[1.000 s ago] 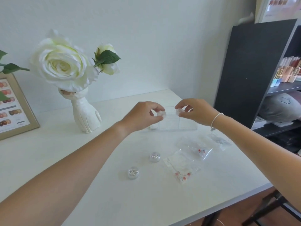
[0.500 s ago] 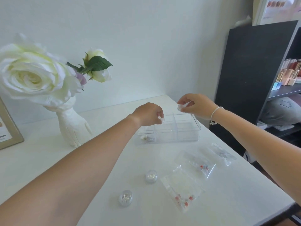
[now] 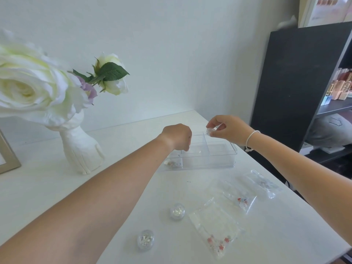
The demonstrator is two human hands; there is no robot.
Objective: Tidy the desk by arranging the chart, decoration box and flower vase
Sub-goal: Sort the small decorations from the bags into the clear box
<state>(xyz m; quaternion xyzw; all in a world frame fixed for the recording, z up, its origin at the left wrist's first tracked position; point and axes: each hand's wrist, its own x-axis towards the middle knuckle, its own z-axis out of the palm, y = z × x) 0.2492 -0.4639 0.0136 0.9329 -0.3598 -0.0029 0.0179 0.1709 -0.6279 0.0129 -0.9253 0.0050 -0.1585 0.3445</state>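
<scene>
The clear decoration box [image 3: 219,159] lies open on the white desk [image 3: 57,187], divided into compartments, with a few sparkly bits in its left end. My left hand [image 3: 177,137] hangs over the box's middle, fingers curled down around a small clear jar that is mostly hidden. My right hand [image 3: 230,130] hovers over the box's back right corner and pinches a small round clear lid [image 3: 210,132]. The white hand-shaped flower vase [image 3: 82,151] with big white roses stands at the left. Only a corner of the framed chart [image 3: 7,159] shows at the far left edge.
Two small round jars of glitter [image 3: 177,211] [image 3: 145,239] sit on the desk near me. Three clear bags of tiny decorations [image 3: 215,231] [image 3: 240,195] [image 3: 262,183] lie to the right. A dark shelf unit [image 3: 295,82] stands beyond the desk's right edge.
My view moved closer and left, pushing the chart almost out of frame. My left hand dropped lower into the box. My right hand stayed above the box's back right with the lid.
</scene>
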